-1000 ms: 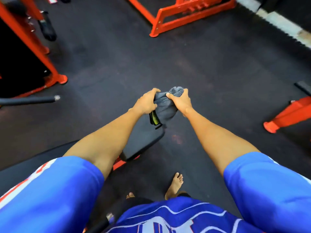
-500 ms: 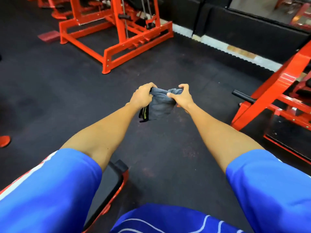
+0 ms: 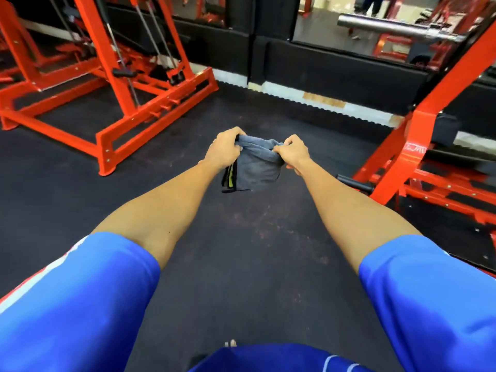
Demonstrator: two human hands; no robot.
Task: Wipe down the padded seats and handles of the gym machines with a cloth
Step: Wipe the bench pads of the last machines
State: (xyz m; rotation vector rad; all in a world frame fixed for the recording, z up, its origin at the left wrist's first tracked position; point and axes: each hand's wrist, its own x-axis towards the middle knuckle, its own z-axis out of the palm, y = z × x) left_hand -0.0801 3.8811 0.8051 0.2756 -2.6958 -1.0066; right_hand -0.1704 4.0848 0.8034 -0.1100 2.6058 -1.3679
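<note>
Grey cloth [image 3: 259, 167]: folded, hangs in the air at arm's length in front of the person, above the floor and touching no machine. A black and yellow-green edge shows on its left side.

Left hand [image 3: 223, 151] grips the upper left corner, its fingers [image 3: 233, 137] curled over the fold. Right hand [image 3: 294, 154] grips the upper right corner, fingers closed on the fabric. The top edge is drawn across between the two hands.

Both forearms are bare and stretched forward; blue sleeves [image 3: 80, 299] fill the near corners.

Dark rubber floor [image 3: 241, 253] below, scuffed.

Red cable machine [image 3: 107, 146] to the left, well apart from the cloth. Red angled frame [image 3: 420, 130] to the right, with a black grip [image 3: 354, 183] low beside the right forearm.

Far side: black padded wall base, a mirror [image 3: 322, 25] above it, and a steel bar [image 3: 397, 26] at upper right.
</note>
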